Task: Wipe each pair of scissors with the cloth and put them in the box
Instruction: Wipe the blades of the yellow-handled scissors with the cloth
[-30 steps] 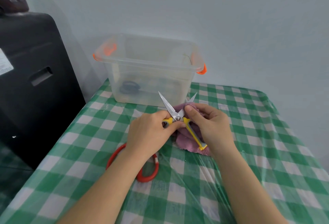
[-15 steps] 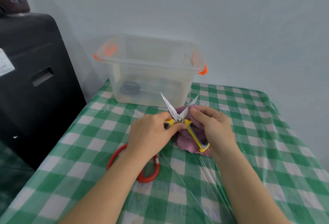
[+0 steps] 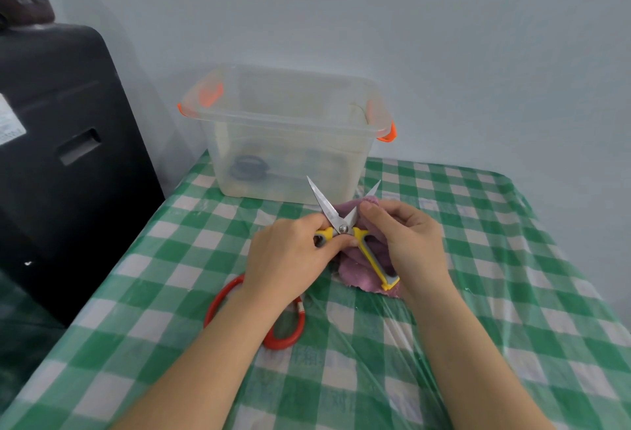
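Observation:
Yellow-handled scissors [image 3: 341, 224] are held above the table with their blades spread wide apart. My left hand [image 3: 290, 255] grips the left handle near the pivot. My right hand [image 3: 406, 242] holds a purple cloth [image 3: 358, 274] and pinches it against the right blade with the thumb on top. The clear plastic box [image 3: 283, 129] with orange latches stands behind the scissors, and a dark-handled pair [image 3: 247, 168] lies on its bottom. A red-handled pair of scissors [image 3: 293, 330] lies on the tablecloth under my left wrist, partly hidden.
A green and white checked tablecloth [image 3: 495, 293] under clear plastic covers the table. A large black case [image 3: 61, 156] stands at the left edge of the table. A pale wall runs right behind the box.
The scissors' blades have opened a little wider. My right thumb and the cloth have slid along the right blade, back toward the pivot. My left hand has hardly moved.

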